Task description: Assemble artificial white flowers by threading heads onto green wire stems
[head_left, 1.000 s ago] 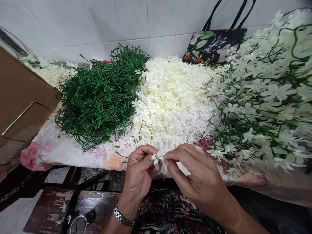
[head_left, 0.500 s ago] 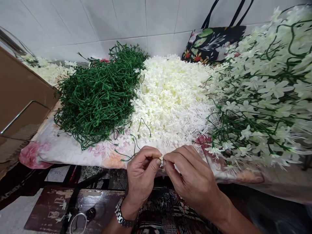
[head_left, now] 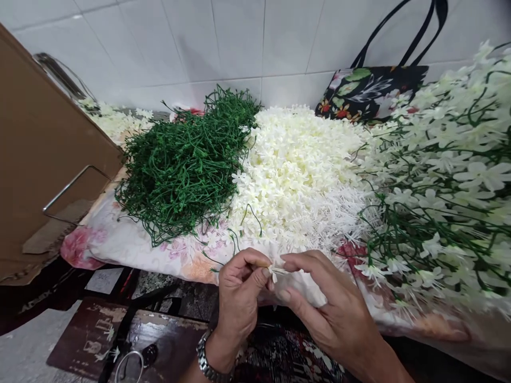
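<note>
Pinched between the thumb and forefinger of my left hand [head_left: 238,300] is a small white artificial flower [head_left: 275,271] with thin white stamens pointing right. My right hand [head_left: 335,306] is just beside it, thumb and forefinger apart, nothing visible between them. Beyond my hands lies a heap of loose cream blossoms [head_left: 295,154], with a patch of spiky white stamens [head_left: 343,213] at its near right. A tangled pile of green plastic stems [head_left: 179,170] sits to the left. Assembled white flower sprays [head_left: 431,213] are heaped on the right.
A floral cloth [head_left: 151,263] covers the table. At the left stands a cardboard box [head_left: 56,133] with a bent wire [head_left: 66,186] beside it. Against the tiled wall rests a black floral bag [head_left: 371,93]. Below the table edge is a worn brown board [head_left: 167,335].
My right thumb and forefinger have parted and drawn back from the flower, whose stamens now show. My left hand keeps its pinch. The whole view has shifted, so things appear further right and lower.
</note>
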Demonstrator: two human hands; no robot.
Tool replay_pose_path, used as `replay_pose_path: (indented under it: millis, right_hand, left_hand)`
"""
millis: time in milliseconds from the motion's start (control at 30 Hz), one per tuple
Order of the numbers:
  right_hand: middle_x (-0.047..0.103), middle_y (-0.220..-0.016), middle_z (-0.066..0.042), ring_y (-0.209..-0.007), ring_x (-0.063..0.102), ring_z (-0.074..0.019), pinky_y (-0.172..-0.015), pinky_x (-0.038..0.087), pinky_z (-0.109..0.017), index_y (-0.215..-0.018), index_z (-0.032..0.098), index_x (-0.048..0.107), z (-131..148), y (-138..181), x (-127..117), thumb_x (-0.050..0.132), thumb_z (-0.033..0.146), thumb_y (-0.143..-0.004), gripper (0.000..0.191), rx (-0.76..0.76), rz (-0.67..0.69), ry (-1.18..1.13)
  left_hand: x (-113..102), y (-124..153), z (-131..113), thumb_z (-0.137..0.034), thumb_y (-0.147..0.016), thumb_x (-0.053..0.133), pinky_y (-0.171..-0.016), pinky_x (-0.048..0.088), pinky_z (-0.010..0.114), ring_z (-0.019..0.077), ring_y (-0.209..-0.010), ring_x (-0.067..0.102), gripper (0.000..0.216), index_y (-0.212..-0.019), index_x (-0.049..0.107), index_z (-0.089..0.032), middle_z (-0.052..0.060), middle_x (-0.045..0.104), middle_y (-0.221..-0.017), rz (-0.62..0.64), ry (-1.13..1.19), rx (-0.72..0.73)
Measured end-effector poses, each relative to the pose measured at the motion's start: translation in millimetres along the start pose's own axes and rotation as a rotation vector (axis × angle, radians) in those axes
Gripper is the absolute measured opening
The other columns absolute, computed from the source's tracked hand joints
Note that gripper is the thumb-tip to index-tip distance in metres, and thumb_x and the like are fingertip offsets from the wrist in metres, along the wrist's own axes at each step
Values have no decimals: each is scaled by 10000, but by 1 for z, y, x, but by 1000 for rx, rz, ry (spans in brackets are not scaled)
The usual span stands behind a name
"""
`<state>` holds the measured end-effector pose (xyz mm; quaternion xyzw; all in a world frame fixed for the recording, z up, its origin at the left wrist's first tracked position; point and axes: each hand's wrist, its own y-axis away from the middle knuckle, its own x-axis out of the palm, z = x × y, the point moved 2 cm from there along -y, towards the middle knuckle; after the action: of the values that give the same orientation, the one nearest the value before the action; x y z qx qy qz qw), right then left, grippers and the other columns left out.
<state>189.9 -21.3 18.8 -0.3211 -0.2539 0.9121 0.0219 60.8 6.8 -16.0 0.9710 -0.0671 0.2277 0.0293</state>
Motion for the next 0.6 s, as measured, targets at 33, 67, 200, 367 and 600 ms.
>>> replay_pose_path:
  millis: [33, 67, 200, 367, 600]
  right_hand:
    - [581, -904, -72, -819, 558, -154, -692, 484, -270, -1076, 133, 522, -1, 1, 0, 519, 182, -852, 229, 0, 0, 1]
    - [579, -932, -78, -845, 564, -156, -710, 490, -267, -1091, 139, 521, -2, 2, -1, 515, 181, -855, 240, -10, -1, -2]
    - [582, -832, -41, -746, 577, -118, -638, 491, -208, -990, 178, 556, -4, 3, -2, 478, 106, -862, 167, -46, -28, -56]
    - [567, -739, -13, -660, 567, -95, -590, 471, -178, -887, 184, 546, -9, 1, -9, 482, 89, -851, 121, -57, -90, -15]
    - [552, -686, 0, -621, 554, -98, -559, 455, -186, -817, 194, 528, -19, 3, -13, 483, 123, -855, 92, -11, -150, 19]
  left_hand:
    - [1, 0, -1, -178, -726, 694, -491, 431, 132, 55, -511, 516, 55, -695, 648, -181, -44, 564, -594, -8, -19, 18]
    - [3, 1, -1, -171, -726, 692, -509, 432, 130, 56, -533, 518, 55, -693, 649, -178, -41, 570, -606, -4, -48, 34]
    - [11, 3, -5, -173, -753, 654, -516, 435, 149, 70, -547, 527, 76, -679, 635, -161, -25, 571, -611, 66, -158, 50]
    - [12, -7, -25, -99, -801, 538, -529, 445, 205, 108, -568, 556, 119, -730, 618, -151, 8, 582, -637, 206, -524, 244]
    - [5, -44, -51, 53, -701, 424, -624, 369, 340, 201, -727, 466, 318, -862, 593, -164, 77, 569, -823, 363, -1643, 955]
